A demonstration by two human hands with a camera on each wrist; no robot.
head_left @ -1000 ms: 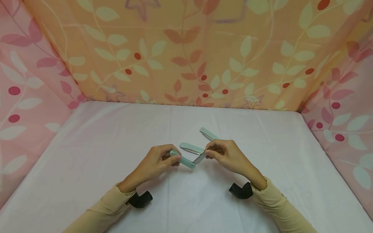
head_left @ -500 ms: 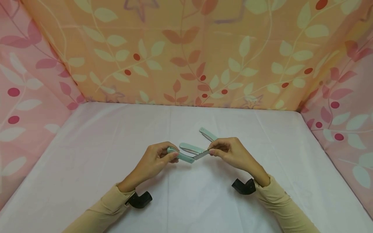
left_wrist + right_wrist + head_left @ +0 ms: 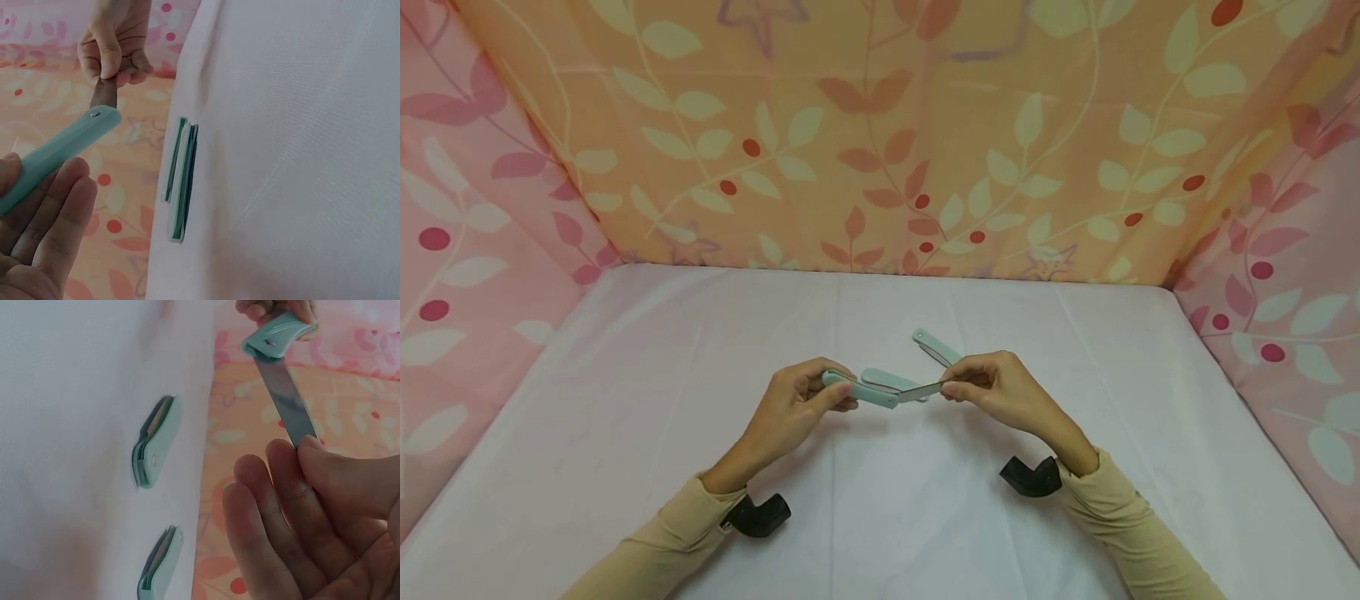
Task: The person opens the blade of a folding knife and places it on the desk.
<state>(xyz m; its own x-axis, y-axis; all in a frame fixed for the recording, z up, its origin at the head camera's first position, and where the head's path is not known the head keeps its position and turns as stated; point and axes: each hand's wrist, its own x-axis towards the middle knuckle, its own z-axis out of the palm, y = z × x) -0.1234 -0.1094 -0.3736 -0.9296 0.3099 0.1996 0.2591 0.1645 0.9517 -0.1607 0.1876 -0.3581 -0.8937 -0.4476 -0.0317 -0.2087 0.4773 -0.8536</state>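
Observation:
A mint-green folding knife (image 3: 868, 395) is held between both hands above the white table, its blade swung out. The left hand (image 3: 796, 410) grips the handle between thumb and fingers. At the other end, the right hand (image 3: 996, 393) pinches the grey blade (image 3: 287, 400) near its tip, thumb against forefinger. A pivot pin shows at the handle's end in the left wrist view. Just behind the held knife lies a second folded knife (image 3: 880, 377). A third folded knife (image 3: 934, 344) lies farther back, partly hidden by the right hand; both show in the right wrist view.
White cloth covers the table (image 3: 700, 333). An orange leaf-patterned curtain (image 3: 880, 133) stands along the back edge, with pink ones (image 3: 467, 250) at the sides. Black wrist cameras (image 3: 758, 515) hang at both sleeves.
The knife's blade has swung wider, from a sharp bend to nearly in line with the handle. The left hand has shifted slightly up and left, the right hand slightly right.

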